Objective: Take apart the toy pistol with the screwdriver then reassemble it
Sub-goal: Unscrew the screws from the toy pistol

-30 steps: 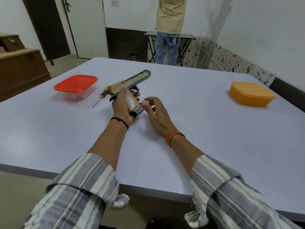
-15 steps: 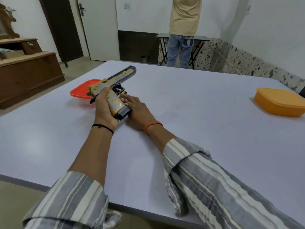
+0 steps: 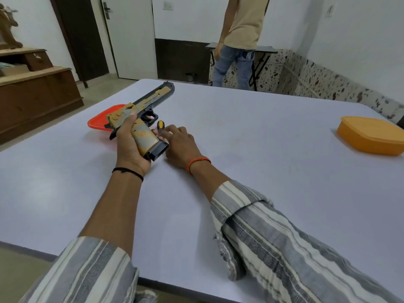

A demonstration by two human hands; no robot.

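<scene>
Toy pistol: whole, lifted off the table in my left hand, fingers wrapped round its grip, barrel pointing away so one side faces me for unscrewing. Screwdriver: only its yellow-black handle end shows, just beyond my right hand, whose fingers close round it, apparently picking it up. Red container: behind the pistol. Orange container: far right, well apart.
</scene>
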